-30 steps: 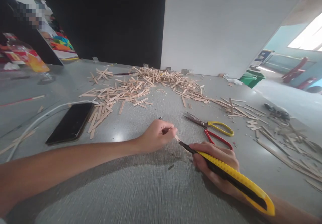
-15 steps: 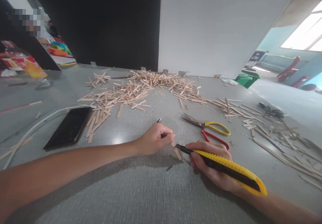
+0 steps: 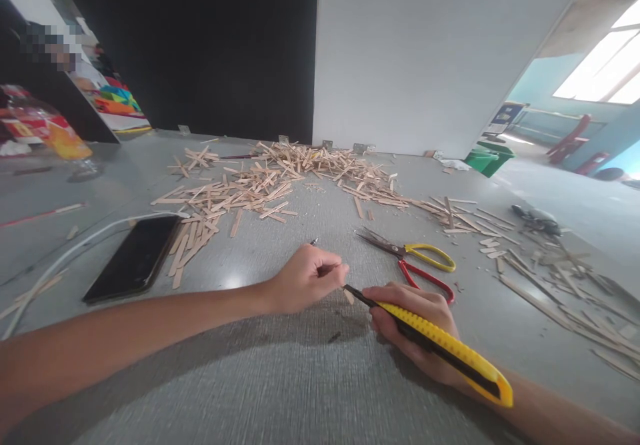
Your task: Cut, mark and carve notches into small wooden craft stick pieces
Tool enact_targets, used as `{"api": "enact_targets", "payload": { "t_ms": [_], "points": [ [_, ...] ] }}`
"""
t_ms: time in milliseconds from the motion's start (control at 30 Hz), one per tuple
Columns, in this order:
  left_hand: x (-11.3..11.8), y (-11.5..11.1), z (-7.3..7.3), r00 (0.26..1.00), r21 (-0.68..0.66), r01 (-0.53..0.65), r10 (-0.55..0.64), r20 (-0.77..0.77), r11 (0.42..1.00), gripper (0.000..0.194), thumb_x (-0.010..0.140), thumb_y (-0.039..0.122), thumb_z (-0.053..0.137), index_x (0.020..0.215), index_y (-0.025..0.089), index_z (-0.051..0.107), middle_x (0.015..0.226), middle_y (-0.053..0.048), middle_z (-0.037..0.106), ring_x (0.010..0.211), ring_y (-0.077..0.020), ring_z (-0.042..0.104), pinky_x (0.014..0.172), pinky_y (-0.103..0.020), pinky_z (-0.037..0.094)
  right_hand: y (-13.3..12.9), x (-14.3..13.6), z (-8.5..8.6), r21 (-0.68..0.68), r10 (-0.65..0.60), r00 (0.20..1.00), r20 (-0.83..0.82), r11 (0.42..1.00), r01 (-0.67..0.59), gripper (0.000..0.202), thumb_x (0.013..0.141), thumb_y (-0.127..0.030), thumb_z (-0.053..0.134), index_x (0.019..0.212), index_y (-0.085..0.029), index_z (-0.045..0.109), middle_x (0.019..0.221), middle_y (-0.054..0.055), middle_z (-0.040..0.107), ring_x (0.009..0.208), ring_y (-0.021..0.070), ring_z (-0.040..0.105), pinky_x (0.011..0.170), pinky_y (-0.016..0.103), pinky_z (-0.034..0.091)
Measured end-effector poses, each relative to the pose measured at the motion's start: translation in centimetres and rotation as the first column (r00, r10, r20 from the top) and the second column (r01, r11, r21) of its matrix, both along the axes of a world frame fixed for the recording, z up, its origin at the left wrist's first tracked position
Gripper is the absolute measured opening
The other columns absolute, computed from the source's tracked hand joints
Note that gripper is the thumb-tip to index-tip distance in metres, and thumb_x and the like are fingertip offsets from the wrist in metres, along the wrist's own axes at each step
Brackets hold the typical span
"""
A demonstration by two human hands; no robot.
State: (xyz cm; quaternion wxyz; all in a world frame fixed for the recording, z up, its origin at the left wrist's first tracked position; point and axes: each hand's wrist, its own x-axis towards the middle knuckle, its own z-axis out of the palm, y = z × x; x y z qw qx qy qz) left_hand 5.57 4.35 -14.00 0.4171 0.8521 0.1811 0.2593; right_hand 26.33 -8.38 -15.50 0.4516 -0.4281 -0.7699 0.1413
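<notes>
Since the previous frame, the yellow cutter [image 3: 445, 342] has been moving in toward the left fingertips, and its tip is now overlapping the small wooden strip [image 3: 349, 296]. The left hand [image 3: 307, 278] is pinching that strip between thumb and forefinger, its free end pointing down toward the grey table [image 3: 225, 385]. The right hand [image 3: 420, 322] is gripping the cutter, thumb and fingers wrapping its front part. A dark pointed tip [image 3: 314, 241] is showing just beyond the left hand; whether it is being held, I cannot tell. Red-and-yellow-handled scissors [image 3: 399, 250] are lying just beyond the right hand. Farther out, a phone [image 3: 133, 258] is resting at left, and heaped wooden sticks [image 3: 310, 158] are spreading before the upright panels [image 3: 400, 52].
</notes>
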Motion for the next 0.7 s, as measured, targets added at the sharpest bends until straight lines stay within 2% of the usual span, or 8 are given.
{"api": "enact_targets", "payload": {
  "t_ms": [167, 300, 500, 700],
  "points": [
    [0.1, -0.5, 0.6, 0.999, 0.171, -0.040, 0.036, 0.031, 0.984, 0.045, 0.101, 0.030, 0.049, 0.062, 0.021, 0.026, 0.054, 0.008, 0.022, 0.050, -0.0081, 0.022, 0.050, -0.025, 0.020, 0.1, -0.4, 0.2, -0.012, -0.012, 1.000, -0.004, 1.000, 0.012, 0.018, 0.096, -0.013, 0.059, 0.111, -0.020, 0.066, 0.071, -0.002, 0.069, 0.053, 0.0108, 0.062, 0.051, 0.021, 0.049],
    [0.0, -0.5, 0.4, 0.999, 0.273, -0.037, 0.030, 0.028, 0.961, 0.041, 0.102, 0.031, 0.048, 0.066, 0.022, 0.030, 0.057, 0.008, 0.027, 0.051, -0.0090, 0.024, 0.052, -0.027, 0.021, 0.1, -0.6, 0.2, -0.018, -0.035, 0.999, -0.010, 0.999, 0.034, 0.012, 0.094, -0.013, 0.059, 0.103, -0.019, 0.064, 0.068, -0.001, 0.069, 0.049, 0.0113, 0.061, 0.047, 0.022, 0.050],
    [0.0, -0.1, -0.1, 0.998, 0.322, -0.067, 0.063, 0.021, 0.944, 0.038, 0.107, 0.030, 0.041, 0.071, 0.023, 0.031, 0.058, 0.008, 0.027, 0.050, -0.0094, 0.027, 0.051, -0.026, 0.022, 0.2, -0.6, 0.0, -0.031, -0.056, 0.998, -0.037, 0.998, 0.055, 0.011, 0.095, -0.014, 0.059, 0.103, -0.020, 0.065, 0.067, -0.001, 0.068, 0.048, 0.0116, 0.060, 0.046, 0.022, 0.049],
    [0.2, -0.7, 1.3, 0.999, 0.370, -0.006, 0.024, -0.043, 0.929, 0.042, 0.106, 0.029, 0.046, 0.068, 0.022, 0.029, 0.056, 0.008, 0.027, 0.051, -0.0096, 0.026, 0.053, -0.028, 0.021, -0.1, -0.9, -0.2, 0.015, -0.036, 0.999, -0.027, 0.999, 0.036, 0.016, 0.094, -0.012, 0.058, 0.107, -0.020, 0.062, 0.071, -0.002, 0.065, 0.051, 0.0107, 0.058, 0.048, 0.022, 0.048]
  ]
}}
